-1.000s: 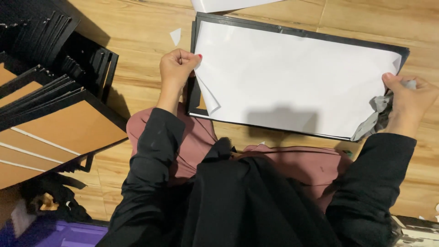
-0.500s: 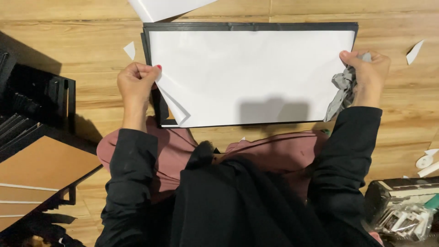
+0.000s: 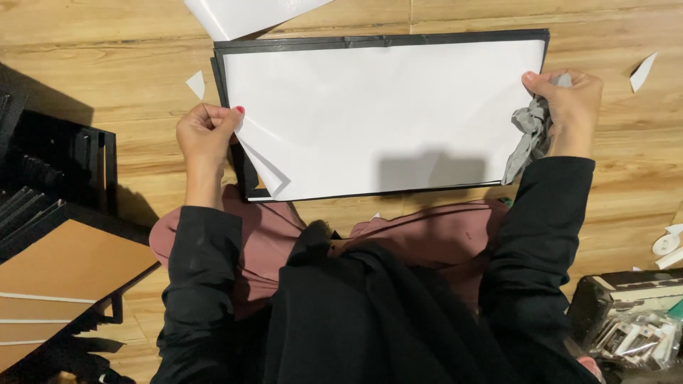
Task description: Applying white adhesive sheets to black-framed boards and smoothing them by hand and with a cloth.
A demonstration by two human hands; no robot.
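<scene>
black box [image 3: 626, 313] of clear-wrapped small parts, bottom right corner on wooden floor [image 3: 99, 43]

Floor's light wood planks [image 3: 92, 28], warm yellowish lighting, seams running across. At about 9 o'clock there's a stack of black frames [image 3: 64, 171] throwing a dark shadow, with brown backing boards [image 3: 64, 270] down around 8. Small white paper scraps [image 3: 642, 71] lie at 2 o'clock. Dark box of clear plastic bits [image 3: 633, 327] sits at 4.

Single head-worn view, looking steeply down, close over lap, both hands and wooden floor [image 3: 107, 43].
</scene>
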